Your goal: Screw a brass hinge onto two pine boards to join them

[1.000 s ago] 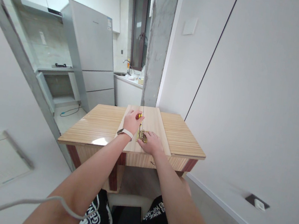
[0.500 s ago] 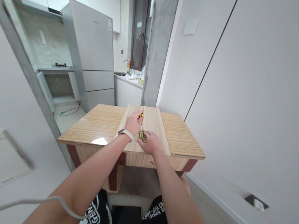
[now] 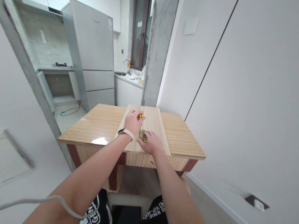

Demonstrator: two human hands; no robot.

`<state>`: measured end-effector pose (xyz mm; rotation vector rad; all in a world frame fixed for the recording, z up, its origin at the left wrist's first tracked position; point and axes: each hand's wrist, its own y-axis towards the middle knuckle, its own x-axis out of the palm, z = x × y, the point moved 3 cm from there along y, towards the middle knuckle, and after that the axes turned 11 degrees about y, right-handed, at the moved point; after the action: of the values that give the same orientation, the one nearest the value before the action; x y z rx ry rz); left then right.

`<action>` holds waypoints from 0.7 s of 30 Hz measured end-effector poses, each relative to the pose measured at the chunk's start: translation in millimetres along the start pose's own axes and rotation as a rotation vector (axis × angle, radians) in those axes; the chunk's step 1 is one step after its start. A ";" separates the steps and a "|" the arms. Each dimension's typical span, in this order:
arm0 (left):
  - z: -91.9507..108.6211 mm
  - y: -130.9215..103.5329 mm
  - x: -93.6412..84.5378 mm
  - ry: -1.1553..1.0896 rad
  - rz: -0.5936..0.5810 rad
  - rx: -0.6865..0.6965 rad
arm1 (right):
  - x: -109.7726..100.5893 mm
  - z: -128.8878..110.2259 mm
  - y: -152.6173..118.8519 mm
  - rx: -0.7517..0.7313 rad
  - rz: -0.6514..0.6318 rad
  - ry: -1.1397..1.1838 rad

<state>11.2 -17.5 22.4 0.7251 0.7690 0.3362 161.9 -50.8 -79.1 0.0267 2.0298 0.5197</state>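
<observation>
My left hand point(image 3: 133, 121), with a pale watch band on its wrist, is closed around a screwdriver point(image 3: 140, 116) with a yellow, black and red handle. The thin shaft points down toward a brass-coloured hinge point(image 3: 140, 137); I cannot tell whether the tip sits in a screw. My right hand point(image 3: 152, 143) rests on the hinge from the right, its fingers pressing it down and covering part of it. Under the hinge lie two pale wooden boards, the left board point(image 3: 129, 114) and the right board point(image 3: 160, 130), side by side with a narrow seam between them.
The boards lie across a striped wooden table point(image 3: 185, 136) with a drawer front facing me. A grey cable point(image 3: 49, 199) crosses over my left forearm. A wall point(image 3: 254, 86) stands close on the right. Beyond the table are a refrigerator point(image 3: 95, 40) and a sink counter.
The fingers of my left hand have shifted on the screwdriver handle, which now looks slightly lower and turned. My right hand and the hinge stay in place.
</observation>
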 end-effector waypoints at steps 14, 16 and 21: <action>-6.6 0.5 2.9 -0.080 -0.040 0.020 | -1.9 -0.3 -0.4 0.001 -0.006 0.012; -6.0 -0.4 4.4 -0.068 -0.037 0.030 | -2.4 -1.3 -0.2 0.003 -0.012 0.011; -6.1 -2.8 4.6 -0.082 -0.034 0.028 | -2.7 -2.3 0.5 0.008 -0.015 0.005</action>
<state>9.9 -14.2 15.0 0.7468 0.7084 0.2641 161.2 -51.7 -75.7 0.0154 2.0358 0.5023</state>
